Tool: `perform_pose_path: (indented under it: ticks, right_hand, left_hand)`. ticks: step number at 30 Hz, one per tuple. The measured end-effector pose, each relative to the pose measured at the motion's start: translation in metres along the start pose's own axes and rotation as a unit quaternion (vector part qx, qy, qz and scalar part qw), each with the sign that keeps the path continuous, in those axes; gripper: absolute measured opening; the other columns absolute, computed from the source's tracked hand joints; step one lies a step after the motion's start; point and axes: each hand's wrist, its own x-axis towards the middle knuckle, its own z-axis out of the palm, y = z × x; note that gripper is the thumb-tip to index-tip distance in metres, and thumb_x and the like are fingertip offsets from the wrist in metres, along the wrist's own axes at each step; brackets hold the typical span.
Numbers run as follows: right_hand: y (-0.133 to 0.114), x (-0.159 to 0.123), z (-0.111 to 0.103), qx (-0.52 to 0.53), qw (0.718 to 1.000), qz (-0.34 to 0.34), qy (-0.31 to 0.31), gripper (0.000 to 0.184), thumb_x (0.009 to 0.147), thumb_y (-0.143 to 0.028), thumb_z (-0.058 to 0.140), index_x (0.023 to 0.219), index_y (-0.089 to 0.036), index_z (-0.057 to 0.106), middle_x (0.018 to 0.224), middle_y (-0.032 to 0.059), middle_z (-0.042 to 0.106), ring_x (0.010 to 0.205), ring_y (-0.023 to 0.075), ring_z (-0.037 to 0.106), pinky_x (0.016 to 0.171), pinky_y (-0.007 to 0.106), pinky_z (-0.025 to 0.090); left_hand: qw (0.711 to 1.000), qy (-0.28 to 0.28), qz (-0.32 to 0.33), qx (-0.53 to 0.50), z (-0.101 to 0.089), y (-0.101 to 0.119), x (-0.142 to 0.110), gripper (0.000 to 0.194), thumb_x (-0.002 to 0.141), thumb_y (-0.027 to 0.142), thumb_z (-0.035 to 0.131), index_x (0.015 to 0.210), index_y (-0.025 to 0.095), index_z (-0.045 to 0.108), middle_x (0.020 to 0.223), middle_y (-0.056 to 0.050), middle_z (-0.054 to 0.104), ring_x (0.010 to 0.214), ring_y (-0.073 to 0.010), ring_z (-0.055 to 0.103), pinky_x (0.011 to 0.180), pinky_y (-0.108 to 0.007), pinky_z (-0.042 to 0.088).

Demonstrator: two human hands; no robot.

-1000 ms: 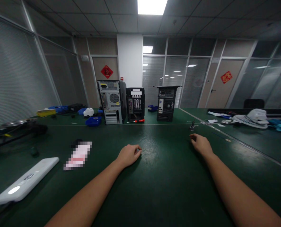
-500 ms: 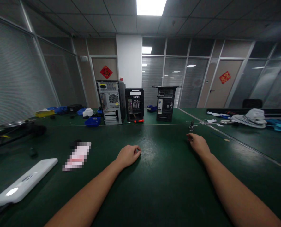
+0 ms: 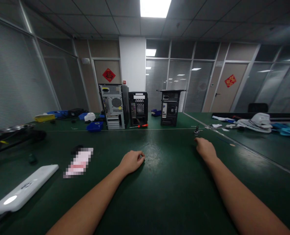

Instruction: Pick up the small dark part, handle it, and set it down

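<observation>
Green tabletop (image 3: 169, 189) bears a metallic piece (image 3: 196, 131) just beyond the right hand (image 3: 205, 148), its grip unclear

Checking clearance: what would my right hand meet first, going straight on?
Most likely the small dark metal piece just beyond the right hand, though depth is unclear; if it passed left of that, probably the rightmost computer tower.

Here I am, 2 bare forearms (image 3: 96, 195) stretched forward, well apart: bare left hand (image 3: 132, 161) loosely curled, bare right hand (image 3: 206, 149) bent, back uppermost.
</observation>
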Motion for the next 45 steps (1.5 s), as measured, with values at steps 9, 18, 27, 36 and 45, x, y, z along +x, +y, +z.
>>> perform_pose_path:
  ticks: [9,18,27,36,45]
  right_hand:
    - [0.005,0.002,0.009,0.090,0.993,0.048,0.063,0.036,0.093,-0.022,0.047,0.122,-0.019,0.069,0.119,0.0108,0.072,0.105,0.0257,0.067,0.092,0.036,0.049]
    - [0.020,0.002,-0.011,0.159,0.962,0.136,0.176,0.040,0.096,-0.043,0.045,0.116,-0.021,0.071,0.106,0.0119,0.074,0.095,0.0285,0.068,0.084,0.038,0.049]
    - [0.050,0.006,0.002,0.121,0.982,0.123,0.071,0.038,0.092,-0.035,0.049,0.115,-0.015,0.072,0.110,0.0154,0.073,0.100,0.0286,0.068,0.086,0.038,0.050]
    - [0.099,0.016,-0.004,0.111,0.963,0.205,-0.131,0.036,0.076,-0.054,0.071,0.086,-0.020,0.079,0.088,0.0160,0.075,0.079,0.0313,0.069,0.070,0.041,0.051]
    - [0.093,0.009,-0.001,0.147,0.958,0.188,-0.161,0.021,0.064,-0.040,0.079,0.077,-0.024,0.077,0.084,0.0096,0.075,0.076,0.0262,0.070,0.066,0.034,0.051]
  left_hand:
    - [1.000,0.001,0.002,-0.003,0.001,-0.001,0.000,0.026,0.095,0.039,0.055,0.103,0.022,0.073,0.078,-0.002,0.071,0.070,-0.0180,0.065,0.061,-0.026,0.040]
    - [1.000,-0.004,-0.003,-0.012,-0.001,0.001,-0.001,0.028,0.095,0.039,0.054,0.104,0.022,0.074,0.079,-0.003,0.072,0.071,-0.0181,0.065,0.061,-0.026,0.039]
    - [1.000,-0.003,0.002,-0.009,-0.002,0.003,0.000,0.026,0.095,0.038,0.054,0.102,0.022,0.074,0.077,-0.003,0.071,0.070,-0.0183,0.065,0.061,-0.026,0.038]
    - [1.000,-0.014,-0.005,-0.007,-0.005,0.006,0.000,0.026,0.095,0.036,0.054,0.104,0.021,0.074,0.080,-0.004,0.072,0.072,-0.0184,0.065,0.062,-0.026,0.039]
    - [1.000,-0.011,0.000,-0.003,-0.002,0.005,0.001,0.026,0.095,0.036,0.054,0.104,0.022,0.075,0.077,-0.002,0.071,0.070,-0.0178,0.064,0.061,-0.026,0.038]
